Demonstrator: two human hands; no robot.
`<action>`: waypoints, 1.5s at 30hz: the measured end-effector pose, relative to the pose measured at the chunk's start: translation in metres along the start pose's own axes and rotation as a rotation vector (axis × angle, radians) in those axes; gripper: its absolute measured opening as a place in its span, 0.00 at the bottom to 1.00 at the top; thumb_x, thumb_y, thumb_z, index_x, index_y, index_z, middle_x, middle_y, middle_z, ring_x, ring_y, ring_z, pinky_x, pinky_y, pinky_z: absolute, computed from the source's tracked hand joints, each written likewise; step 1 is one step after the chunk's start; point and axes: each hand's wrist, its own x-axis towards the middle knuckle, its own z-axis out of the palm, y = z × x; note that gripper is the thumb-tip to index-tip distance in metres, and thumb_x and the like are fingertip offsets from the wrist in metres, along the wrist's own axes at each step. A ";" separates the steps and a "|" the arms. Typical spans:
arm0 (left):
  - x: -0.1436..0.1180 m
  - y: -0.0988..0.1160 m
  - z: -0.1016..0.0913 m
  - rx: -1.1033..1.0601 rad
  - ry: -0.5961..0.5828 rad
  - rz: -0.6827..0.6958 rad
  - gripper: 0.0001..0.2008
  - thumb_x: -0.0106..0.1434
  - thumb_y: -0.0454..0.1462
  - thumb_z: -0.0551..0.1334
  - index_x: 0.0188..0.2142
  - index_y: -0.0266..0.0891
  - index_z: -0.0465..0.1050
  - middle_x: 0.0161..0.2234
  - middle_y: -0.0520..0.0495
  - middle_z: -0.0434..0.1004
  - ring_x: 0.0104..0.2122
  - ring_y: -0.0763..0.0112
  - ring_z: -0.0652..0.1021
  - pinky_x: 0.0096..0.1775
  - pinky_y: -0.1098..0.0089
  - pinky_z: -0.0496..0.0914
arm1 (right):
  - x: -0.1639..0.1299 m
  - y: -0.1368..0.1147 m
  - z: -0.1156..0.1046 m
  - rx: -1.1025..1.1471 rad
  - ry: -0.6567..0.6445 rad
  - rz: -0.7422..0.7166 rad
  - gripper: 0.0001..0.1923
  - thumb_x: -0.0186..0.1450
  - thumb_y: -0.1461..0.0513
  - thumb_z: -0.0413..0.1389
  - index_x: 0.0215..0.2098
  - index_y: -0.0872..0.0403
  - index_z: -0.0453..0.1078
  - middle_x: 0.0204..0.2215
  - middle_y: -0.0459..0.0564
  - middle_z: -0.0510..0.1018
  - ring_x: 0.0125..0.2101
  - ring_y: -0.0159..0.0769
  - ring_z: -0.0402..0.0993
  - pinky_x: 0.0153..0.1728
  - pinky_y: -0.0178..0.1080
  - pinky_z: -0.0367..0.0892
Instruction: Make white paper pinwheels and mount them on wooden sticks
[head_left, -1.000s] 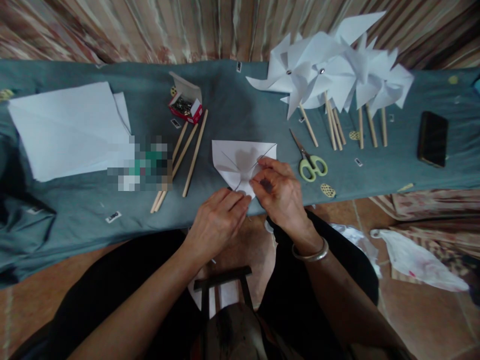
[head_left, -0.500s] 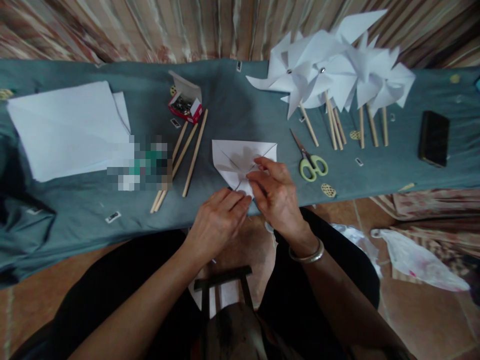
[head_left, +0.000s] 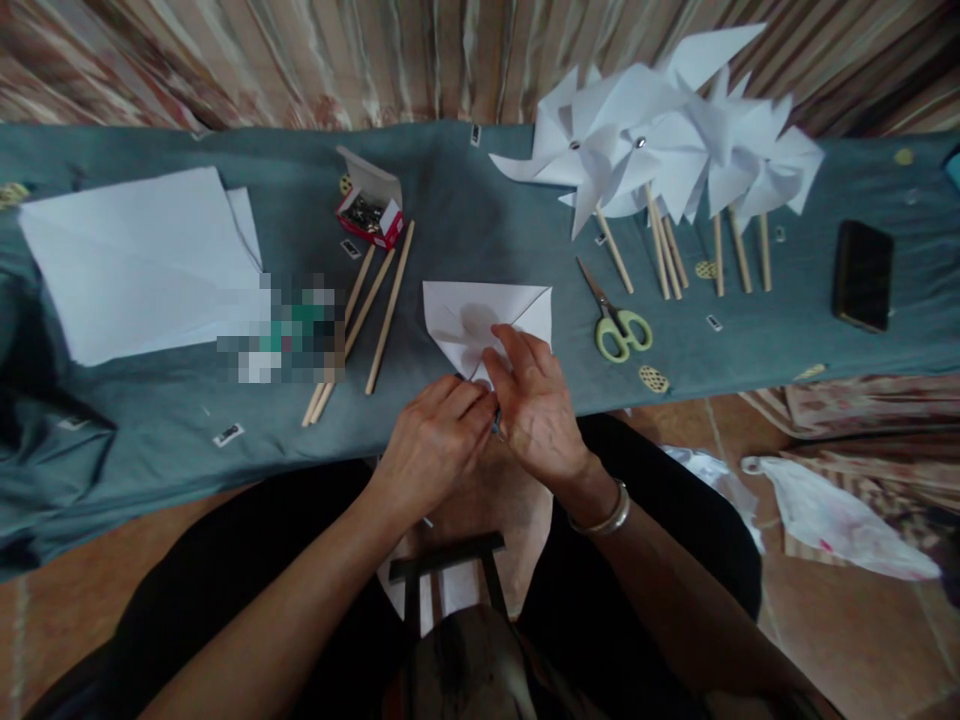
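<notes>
The right hand point(head_left: 540, 420) had shifted down and left over the white paper point(head_left: 469, 325) at frame centre, bringing the work to its lower end, where the left hand point(head_left: 435, 435) pinched it; whether the right gripped, I couldn't tell.

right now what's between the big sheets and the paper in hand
Between sheets and held paper, the head view shows three wooden sticks, a red box by their far ends, and an unreadable pixelated patch.

Head-worn view, close — facing forward, down
</notes>
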 end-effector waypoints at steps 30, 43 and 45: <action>-0.007 -0.005 0.003 -0.128 0.104 -0.021 0.09 0.65 0.33 0.62 0.45 0.30 0.73 0.40 0.39 0.79 0.39 0.61 0.78 0.41 0.62 0.77 | 0.026 0.045 -0.019 0.166 0.221 0.168 0.23 0.68 0.66 0.44 0.58 0.62 0.68 0.59 0.64 0.71 0.62 0.49 0.63 0.64 0.55 0.57; -0.012 -0.016 -0.009 -0.031 0.107 -0.042 0.10 0.66 0.31 0.60 0.47 0.34 0.73 0.40 0.41 0.79 0.39 0.61 0.77 0.41 0.61 0.76 | 0.043 0.064 -0.017 0.079 0.194 0.067 0.19 0.70 0.61 0.46 0.52 0.59 0.73 0.48 0.60 0.81 0.51 0.48 0.75 0.56 0.52 0.67; -0.013 -0.023 -0.013 0.009 0.123 -0.054 0.10 0.66 0.31 0.60 0.47 0.35 0.74 0.40 0.42 0.79 0.39 0.61 0.77 0.42 0.61 0.75 | 0.038 0.067 -0.022 0.083 0.211 0.090 0.18 0.70 0.61 0.47 0.50 0.59 0.75 0.45 0.60 0.82 0.48 0.48 0.77 0.54 0.51 0.69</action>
